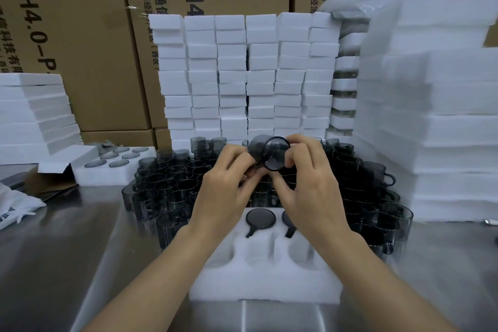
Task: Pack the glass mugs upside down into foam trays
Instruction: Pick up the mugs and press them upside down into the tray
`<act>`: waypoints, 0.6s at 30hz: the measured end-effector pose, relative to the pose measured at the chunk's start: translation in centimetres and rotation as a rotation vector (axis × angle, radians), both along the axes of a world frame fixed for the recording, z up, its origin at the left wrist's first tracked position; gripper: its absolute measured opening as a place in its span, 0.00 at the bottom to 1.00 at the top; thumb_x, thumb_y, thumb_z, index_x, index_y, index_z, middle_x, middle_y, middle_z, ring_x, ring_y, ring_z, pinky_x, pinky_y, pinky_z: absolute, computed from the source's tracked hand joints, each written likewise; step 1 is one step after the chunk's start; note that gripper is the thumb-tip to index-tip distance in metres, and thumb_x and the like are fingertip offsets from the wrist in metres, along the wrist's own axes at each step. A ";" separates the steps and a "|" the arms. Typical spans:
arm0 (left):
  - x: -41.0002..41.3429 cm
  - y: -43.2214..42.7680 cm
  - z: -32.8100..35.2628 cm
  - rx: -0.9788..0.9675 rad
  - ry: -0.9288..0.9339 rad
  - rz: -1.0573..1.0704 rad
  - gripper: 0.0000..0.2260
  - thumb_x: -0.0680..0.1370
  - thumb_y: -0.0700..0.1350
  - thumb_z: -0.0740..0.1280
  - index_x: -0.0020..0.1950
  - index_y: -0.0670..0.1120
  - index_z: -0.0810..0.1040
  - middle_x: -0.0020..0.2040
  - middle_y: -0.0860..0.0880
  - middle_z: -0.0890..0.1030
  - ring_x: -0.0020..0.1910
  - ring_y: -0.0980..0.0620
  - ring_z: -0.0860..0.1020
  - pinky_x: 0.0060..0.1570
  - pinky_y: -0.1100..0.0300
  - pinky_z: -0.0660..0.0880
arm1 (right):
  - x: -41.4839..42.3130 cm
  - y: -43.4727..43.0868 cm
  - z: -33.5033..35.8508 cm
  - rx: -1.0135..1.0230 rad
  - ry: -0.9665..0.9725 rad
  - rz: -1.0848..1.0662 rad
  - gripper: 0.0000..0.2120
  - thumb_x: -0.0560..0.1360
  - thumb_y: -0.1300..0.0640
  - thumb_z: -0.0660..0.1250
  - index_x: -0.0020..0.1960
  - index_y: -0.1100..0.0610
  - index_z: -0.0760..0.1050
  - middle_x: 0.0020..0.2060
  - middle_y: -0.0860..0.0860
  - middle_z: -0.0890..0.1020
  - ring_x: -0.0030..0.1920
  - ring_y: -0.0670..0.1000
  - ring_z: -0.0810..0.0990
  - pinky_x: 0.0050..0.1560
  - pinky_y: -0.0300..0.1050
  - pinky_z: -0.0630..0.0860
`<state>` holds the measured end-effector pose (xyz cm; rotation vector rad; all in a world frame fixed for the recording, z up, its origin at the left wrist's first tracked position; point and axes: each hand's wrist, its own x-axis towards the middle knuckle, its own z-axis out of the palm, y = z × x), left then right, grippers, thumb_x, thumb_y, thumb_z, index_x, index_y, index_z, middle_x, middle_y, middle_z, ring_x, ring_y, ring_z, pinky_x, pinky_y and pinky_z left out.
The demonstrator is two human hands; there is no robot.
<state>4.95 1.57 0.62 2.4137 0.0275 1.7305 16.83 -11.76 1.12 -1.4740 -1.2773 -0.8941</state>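
Presently both hands, left hand (pixel 229 172) and right hand (pixel 310 178), grip one glass mug (pixel 269 153) above the foam tray (pixel 266 286); two pockets filled. Next: invert, seat it.

Held mug (pixel 269 155): smoky grey translucent glass, with the rim showing as a darker, near-black ring. Foam tray (pixel 264 286): plain white, no pattern. Two mug bases (pixel 260 218) seated in it: dark grey discs with black handles. Loose mugs (pixel 167 180) on the table: same smoky grey, almost black where they overlap. Table (pixel 67 250): brushed silver-grey metal with pale streaked reflections. Foam stacks (pixel 242 75): white throughout. Filled tray (pixel 102 176) at left: white, dotted with grey ovals. Cartons (pixel 89 48): brown with black printed lettering. Bag (pixel 16 210) at left edge: white, possibly with dark print; too blurred to confirm.
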 end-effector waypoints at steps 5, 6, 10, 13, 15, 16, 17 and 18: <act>0.0 0.4 0.0 -0.044 -0.034 -0.050 0.05 0.84 0.49 0.70 0.53 0.48 0.78 0.52 0.54 0.73 0.45 0.56 0.76 0.46 0.63 0.78 | -0.1 -0.2 0.3 0.029 0.004 -0.018 0.14 0.76 0.59 0.77 0.58 0.52 0.77 0.68 0.49 0.74 0.65 0.54 0.78 0.53 0.49 0.82; 0.1 0.3 0.0 -0.030 -0.030 -0.057 0.04 0.84 0.49 0.70 0.53 0.50 0.77 0.52 0.55 0.73 0.45 0.57 0.76 0.46 0.64 0.77 | -0.1 -0.1 0.2 -0.002 -0.018 -0.041 0.14 0.76 0.59 0.77 0.60 0.52 0.81 0.69 0.50 0.75 0.65 0.54 0.77 0.56 0.51 0.82; 0.2 0.3 -0.2 0.029 -0.040 -0.048 0.05 0.84 0.46 0.71 0.51 0.47 0.76 0.54 0.55 0.73 0.45 0.57 0.77 0.46 0.61 0.79 | -0.1 0.0 -0.1 -0.080 -0.096 -0.089 0.16 0.76 0.62 0.77 0.62 0.52 0.86 0.74 0.54 0.77 0.67 0.59 0.77 0.61 0.56 0.81; 0.2 0.3 -0.2 0.074 -0.051 -0.025 0.06 0.83 0.42 0.72 0.50 0.44 0.77 0.53 0.52 0.74 0.43 0.53 0.76 0.45 0.56 0.78 | 0.0 0.0 0.0 -0.079 -0.128 -0.124 0.12 0.75 0.62 0.77 0.58 0.53 0.88 0.75 0.53 0.77 0.66 0.59 0.78 0.59 0.55 0.81; 0.2 0.2 -0.2 0.104 -0.052 -0.003 0.07 0.83 0.42 0.72 0.49 0.40 0.78 0.53 0.49 0.76 0.44 0.51 0.76 0.44 0.55 0.79 | 0.2 -0.1 0.1 -0.073 -0.143 -0.128 0.09 0.75 0.61 0.76 0.54 0.53 0.89 0.75 0.52 0.77 0.66 0.58 0.78 0.57 0.54 0.80; 0.2 0.3 -0.2 0.115 -0.049 0.008 0.08 0.84 0.42 0.72 0.49 0.39 0.79 0.52 0.48 0.76 0.43 0.50 0.76 0.44 0.54 0.79 | 0.2 -0.1 0.1 -0.078 -0.151 -0.126 0.08 0.75 0.60 0.76 0.53 0.53 0.89 0.75 0.52 0.77 0.66 0.58 0.78 0.57 0.54 0.80; 0.1 0.3 -0.2 0.129 -0.044 0.017 0.08 0.84 0.42 0.72 0.48 0.38 0.79 0.52 0.46 0.77 0.43 0.49 0.76 0.45 0.54 0.79 | 0.3 -0.1 0.2 -0.090 -0.159 -0.123 0.07 0.75 0.60 0.76 0.52 0.53 0.88 0.75 0.52 0.77 0.67 0.57 0.77 0.58 0.54 0.79; 0.1 0.3 -0.2 0.147 -0.036 0.024 0.08 0.84 0.42 0.72 0.48 0.38 0.79 0.52 0.46 0.77 0.43 0.49 0.76 0.45 0.55 0.78 | 0.4 -0.2 0.2 -0.108 -0.166 -0.119 0.06 0.75 0.59 0.75 0.51 0.53 0.88 0.75 0.51 0.76 0.68 0.57 0.77 0.59 0.54 0.79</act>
